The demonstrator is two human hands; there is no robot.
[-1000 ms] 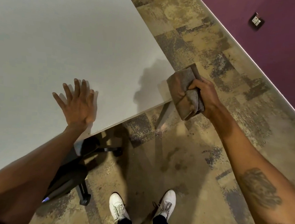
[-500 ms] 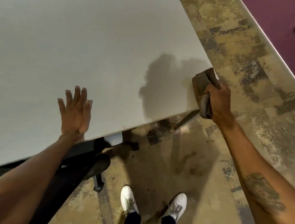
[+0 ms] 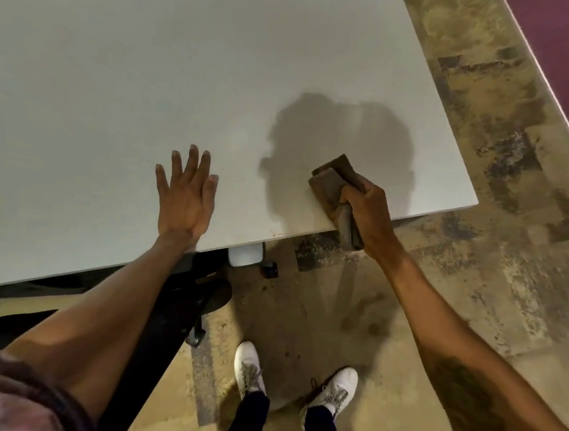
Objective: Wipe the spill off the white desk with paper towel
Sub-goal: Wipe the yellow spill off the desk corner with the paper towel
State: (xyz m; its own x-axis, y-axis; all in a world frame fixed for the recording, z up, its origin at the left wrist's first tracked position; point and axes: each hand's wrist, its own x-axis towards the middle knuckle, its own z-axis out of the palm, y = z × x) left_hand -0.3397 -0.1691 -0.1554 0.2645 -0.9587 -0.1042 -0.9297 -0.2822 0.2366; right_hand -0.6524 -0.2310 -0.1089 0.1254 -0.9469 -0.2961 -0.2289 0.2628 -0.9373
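Head camera looks steeply down over the desk (image 3: 151,66) corner.

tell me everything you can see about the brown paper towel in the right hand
The folded brown paper towel is a thick, layered wad, looking soft and slightly crumpled. The right hand grips it in a fist. Its front end lies on the white desk near the near edge; its back end hangs past that edge below the fist. Any wetness cannot be told.
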